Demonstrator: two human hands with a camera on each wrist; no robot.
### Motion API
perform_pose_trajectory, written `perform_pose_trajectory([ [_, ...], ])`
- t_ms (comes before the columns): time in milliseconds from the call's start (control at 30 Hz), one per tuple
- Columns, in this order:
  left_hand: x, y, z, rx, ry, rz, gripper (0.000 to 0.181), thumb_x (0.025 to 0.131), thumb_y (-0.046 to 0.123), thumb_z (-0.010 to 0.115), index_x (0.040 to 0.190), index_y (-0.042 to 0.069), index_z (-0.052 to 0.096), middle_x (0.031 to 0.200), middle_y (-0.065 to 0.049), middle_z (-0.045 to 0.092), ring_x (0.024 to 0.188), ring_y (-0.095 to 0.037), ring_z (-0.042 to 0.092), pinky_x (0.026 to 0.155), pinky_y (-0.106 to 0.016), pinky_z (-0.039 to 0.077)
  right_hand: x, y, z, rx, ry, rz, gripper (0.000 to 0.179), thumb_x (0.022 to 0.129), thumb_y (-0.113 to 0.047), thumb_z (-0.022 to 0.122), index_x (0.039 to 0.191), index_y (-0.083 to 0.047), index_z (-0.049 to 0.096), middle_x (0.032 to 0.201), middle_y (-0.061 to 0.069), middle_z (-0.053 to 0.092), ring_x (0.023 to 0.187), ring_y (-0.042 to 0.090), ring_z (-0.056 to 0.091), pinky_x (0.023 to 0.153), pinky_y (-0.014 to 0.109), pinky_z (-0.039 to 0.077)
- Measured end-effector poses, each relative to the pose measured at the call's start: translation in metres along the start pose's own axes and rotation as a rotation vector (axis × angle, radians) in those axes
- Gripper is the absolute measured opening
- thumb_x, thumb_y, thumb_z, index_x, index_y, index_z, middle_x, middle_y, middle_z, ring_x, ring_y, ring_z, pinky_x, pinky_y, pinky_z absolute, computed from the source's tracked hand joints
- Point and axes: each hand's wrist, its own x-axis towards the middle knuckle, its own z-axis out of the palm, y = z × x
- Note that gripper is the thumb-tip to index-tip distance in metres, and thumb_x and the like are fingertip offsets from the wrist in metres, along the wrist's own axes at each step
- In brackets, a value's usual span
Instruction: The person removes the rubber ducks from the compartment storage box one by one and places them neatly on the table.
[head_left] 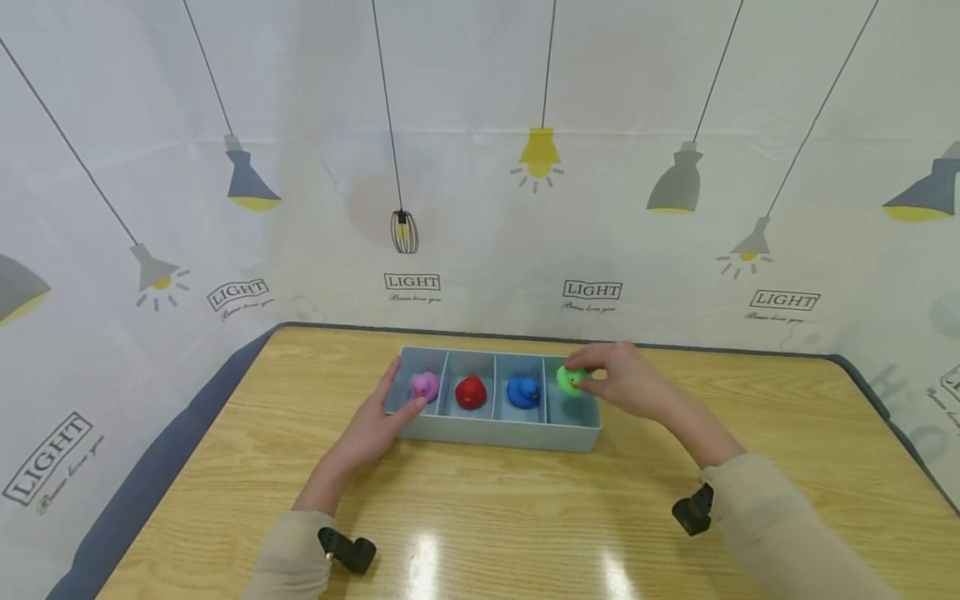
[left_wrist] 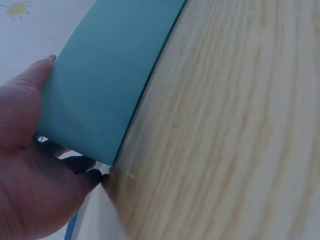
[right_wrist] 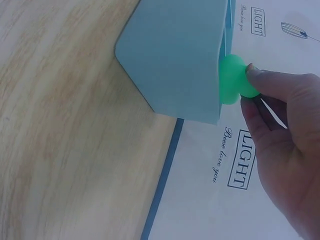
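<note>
A pale blue box with divided compartments [head_left: 495, 431] stands on the table, a toy duck in each one. From the left come a pink duck [head_left: 426, 386], a red duck [head_left: 471, 392] and a blue duck [head_left: 522, 392]. My right hand [head_left: 628, 382] pinches a green duck [head_left: 570, 380] between thumb and fingertips over the rightmost compartment. In the right wrist view the green duck [right_wrist: 231, 80] shows partly above the rim. My left hand [head_left: 378, 423] grips the box's left end, thumb over the front rim near the pink duck, fingers along the end wall [left_wrist: 100, 85].
The wooden table [head_left: 465, 517] has a dark blue edge. Behind it hangs a pale backdrop [head_left: 480, 217] printed with lamps. Each wrist carries a small black camera, one on the left sleeve [head_left: 347, 550], one on the right [head_left: 693, 510].
</note>
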Motion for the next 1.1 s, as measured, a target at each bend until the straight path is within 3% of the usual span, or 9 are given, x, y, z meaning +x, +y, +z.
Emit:
perform_pose_trajectory([
  [433, 0.001, -0.001, 0.0, -0.004, -0.006, -0.002, 0.089, 0.102, 0.045, 0.061, 0.167, 0.026, 0.004, 0.17, -0.018, 0.014, 0.153, -0.044, 0.015, 0.12, -0.062, 0.017, -0.013, 0.0, -0.016, -0.025, 0.02, -0.057, 0.025, 0.087, 0.007, 0.076, 0.111, 0.002, 0.077, 0.12, 0.019, 0.071, 0.112, 0.039, 0.067, 0.092, 0.054, 0.055],
  [833, -0.001, 0.002, 0.001, -0.009, -0.007, -0.018, 0.088, 0.103, 0.044, 0.061, 0.167, 0.025, 0.003, 0.17, -0.017, 0.012, 0.153, -0.044, 0.014, 0.12, -0.062, 0.017, -0.034, 0.01, -0.031, -0.007, 0.017, 0.025, 0.027, 0.087, 0.009, 0.074, 0.113, 0.003, 0.075, 0.121, 0.02, 0.07, 0.112, 0.041, 0.066, 0.095, 0.055, 0.054],
  [1100, -0.002, 0.002, 0.0, -0.008, -0.008, -0.02, 0.089, 0.102, 0.047, 0.061, 0.167, 0.027, 0.003, 0.17, -0.016, 0.012, 0.153, -0.044, 0.014, 0.119, -0.063, 0.016, -0.049, 0.026, -0.028, -0.002, -0.009, 0.079, 0.026, 0.088, 0.007, 0.075, 0.113, 0.002, 0.075, 0.119, 0.017, 0.071, 0.11, 0.038, 0.067, 0.094, 0.055, 0.054],
])
